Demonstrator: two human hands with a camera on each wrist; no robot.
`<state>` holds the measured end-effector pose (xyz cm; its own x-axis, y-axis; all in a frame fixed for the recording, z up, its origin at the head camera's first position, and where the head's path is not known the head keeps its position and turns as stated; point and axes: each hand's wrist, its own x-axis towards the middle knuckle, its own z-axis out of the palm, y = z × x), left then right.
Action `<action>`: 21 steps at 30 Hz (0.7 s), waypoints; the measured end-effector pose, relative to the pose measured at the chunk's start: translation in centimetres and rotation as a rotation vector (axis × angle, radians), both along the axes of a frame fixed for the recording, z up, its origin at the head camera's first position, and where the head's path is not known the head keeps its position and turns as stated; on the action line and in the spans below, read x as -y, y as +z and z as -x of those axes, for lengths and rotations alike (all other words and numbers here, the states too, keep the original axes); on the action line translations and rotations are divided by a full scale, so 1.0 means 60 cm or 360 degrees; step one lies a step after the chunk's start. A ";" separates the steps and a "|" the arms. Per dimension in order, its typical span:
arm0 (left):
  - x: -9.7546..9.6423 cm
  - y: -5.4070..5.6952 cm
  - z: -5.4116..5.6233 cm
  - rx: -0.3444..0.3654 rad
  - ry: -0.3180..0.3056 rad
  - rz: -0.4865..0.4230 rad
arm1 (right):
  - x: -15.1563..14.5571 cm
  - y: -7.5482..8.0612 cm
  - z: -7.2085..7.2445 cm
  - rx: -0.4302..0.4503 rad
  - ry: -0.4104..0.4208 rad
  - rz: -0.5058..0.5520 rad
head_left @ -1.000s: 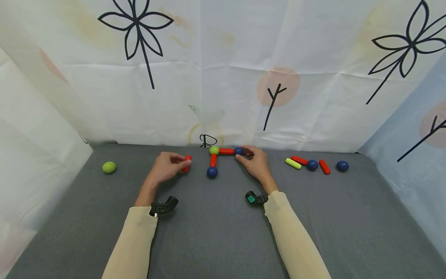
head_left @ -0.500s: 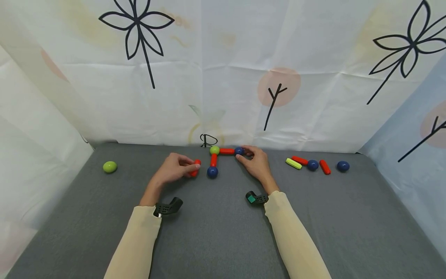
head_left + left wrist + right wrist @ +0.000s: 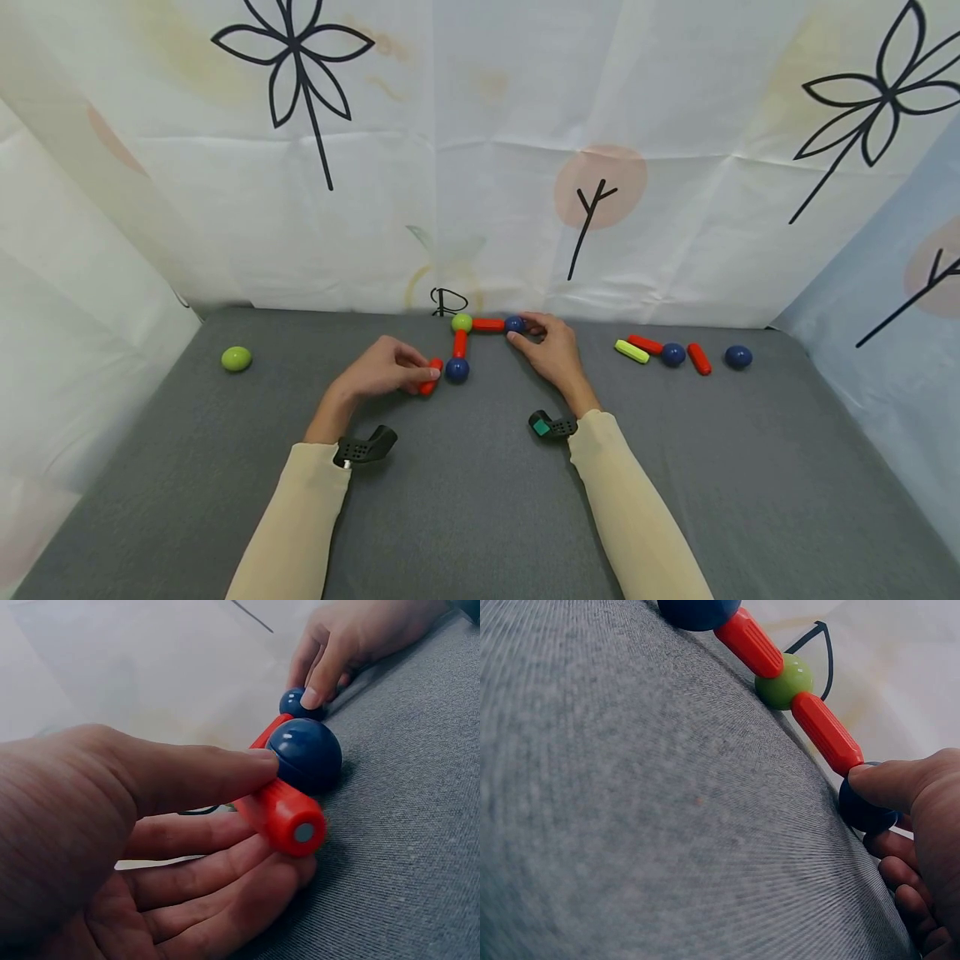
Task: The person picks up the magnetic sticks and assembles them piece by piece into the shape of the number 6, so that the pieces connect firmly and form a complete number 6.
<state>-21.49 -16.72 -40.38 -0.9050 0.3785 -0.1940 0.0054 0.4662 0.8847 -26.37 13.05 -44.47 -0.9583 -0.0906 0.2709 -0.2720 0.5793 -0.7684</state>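
My left hand (image 3: 392, 368) pinches a red magnetic rod (image 3: 294, 819) between thumb and fingers; a grey metal disc shows at the rod's end. Just right of it, a blue ball (image 3: 457, 370) sits at the near end of an L shape. From that ball a red rod (image 3: 460, 344) runs back to a green ball (image 3: 461, 322). A second red rod (image 3: 826, 733) joins the green ball to another blue ball (image 3: 866, 806) on the right. With thumb and fingers my right hand (image 3: 552, 350) holds that right-hand blue ball.
On the grey table (image 3: 480, 500), a lone green ball (image 3: 236, 359) lies far left. To the right are a yellow rod (image 3: 632, 352), a red rod (image 3: 645, 344) by a blue ball (image 3: 672, 355), another red rod (image 3: 699, 359) and a blue ball (image 3: 738, 357). A white patterned cloth (image 3: 510, 208) hangs behind.
My left hand has moved right and slightly nearer with its red rod, up beside the L shape's near blue ball. The right hand stays on its blue ball.
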 end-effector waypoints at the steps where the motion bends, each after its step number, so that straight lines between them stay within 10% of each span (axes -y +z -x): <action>1: 0.000 -0.001 0.000 0.0017 -0.0012 -0.0014 | 0.000 0.001 0.000 0.0001 -0.0002 0.0000; 21: -0.018 0.004 -0.010 0.0209 -0.0174 -0.0121 | 0.001 0.002 -0.001 0.0015 0.0005 -0.0003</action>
